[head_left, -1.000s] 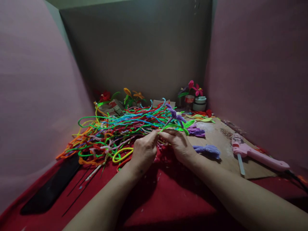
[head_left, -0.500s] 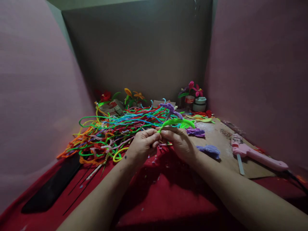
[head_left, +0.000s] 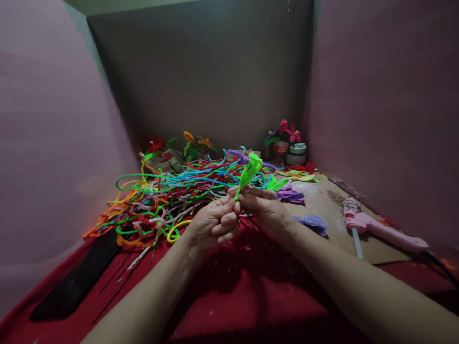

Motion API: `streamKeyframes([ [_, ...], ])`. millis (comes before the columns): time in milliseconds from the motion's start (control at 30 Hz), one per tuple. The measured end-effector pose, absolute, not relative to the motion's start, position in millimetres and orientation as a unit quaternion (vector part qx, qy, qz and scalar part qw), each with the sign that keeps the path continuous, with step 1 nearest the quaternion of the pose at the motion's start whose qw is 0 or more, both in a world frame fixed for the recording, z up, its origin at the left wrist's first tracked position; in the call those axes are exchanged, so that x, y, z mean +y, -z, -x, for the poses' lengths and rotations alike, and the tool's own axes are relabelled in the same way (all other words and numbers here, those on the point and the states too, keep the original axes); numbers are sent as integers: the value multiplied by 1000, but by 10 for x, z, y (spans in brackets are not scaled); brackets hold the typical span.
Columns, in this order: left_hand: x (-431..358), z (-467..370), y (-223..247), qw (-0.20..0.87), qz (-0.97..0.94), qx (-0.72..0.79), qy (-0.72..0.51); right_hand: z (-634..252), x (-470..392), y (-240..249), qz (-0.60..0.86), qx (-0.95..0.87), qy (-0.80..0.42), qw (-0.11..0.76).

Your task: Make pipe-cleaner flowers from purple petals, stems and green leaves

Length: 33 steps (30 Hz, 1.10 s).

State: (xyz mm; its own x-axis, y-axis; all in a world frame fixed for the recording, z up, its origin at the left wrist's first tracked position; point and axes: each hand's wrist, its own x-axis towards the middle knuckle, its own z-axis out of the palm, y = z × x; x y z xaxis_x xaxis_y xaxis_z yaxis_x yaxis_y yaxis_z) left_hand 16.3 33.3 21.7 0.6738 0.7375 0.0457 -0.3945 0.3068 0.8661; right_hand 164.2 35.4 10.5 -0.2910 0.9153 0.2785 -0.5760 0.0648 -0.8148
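1. My left hand (head_left: 215, 220): thumb and forefinger pinch the base of the green pipe-cleaner leaf (head_left: 250, 171); the other fingers curl loosely.
2. My right hand (head_left: 266, 206): closed about the same base, from the right.
3. Position: the leaf stands tilted, tip up, above the near side of the worktop (head_left: 215, 291), just right of the pipe-cleaner pile (head_left: 179, 184). The purple pipe-cleaner flower (head_left: 237, 155) shows behind it.
4. Handling, as judged: very light, fuzzy, not slippery; bendable wire, easily crushed. Best held at the narrow base, sparing the broad tip.

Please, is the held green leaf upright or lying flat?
Upright, tilted slightly: the green leaf rises above the left hand and right hand.
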Motion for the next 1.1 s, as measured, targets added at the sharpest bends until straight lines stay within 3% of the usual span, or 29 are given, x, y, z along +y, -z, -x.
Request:
streamKeyframes([
  [167, 284, -232, -288, 672, -557, 302, -383, -1621, 379, -73, 196, -442, -654, 582],
  [367, 216, -329, -184, 175, -745, 476, -434, -1579, 388, -34, 228, -417, -620, 625],
  [467, 226, -317, -98, 68, -759, 491, -421, -1553, 374, -30, 238, -419, -609, 630],
  [800, 242, -287, -141, 125, -755, 462, -449, -1560, 341, -45, 289, -475, -549, 624],
  [1100, 249, -320, -288, 500, -610, 409, -459, -1591, 317, -73, 270, -501, -555, 607],
])
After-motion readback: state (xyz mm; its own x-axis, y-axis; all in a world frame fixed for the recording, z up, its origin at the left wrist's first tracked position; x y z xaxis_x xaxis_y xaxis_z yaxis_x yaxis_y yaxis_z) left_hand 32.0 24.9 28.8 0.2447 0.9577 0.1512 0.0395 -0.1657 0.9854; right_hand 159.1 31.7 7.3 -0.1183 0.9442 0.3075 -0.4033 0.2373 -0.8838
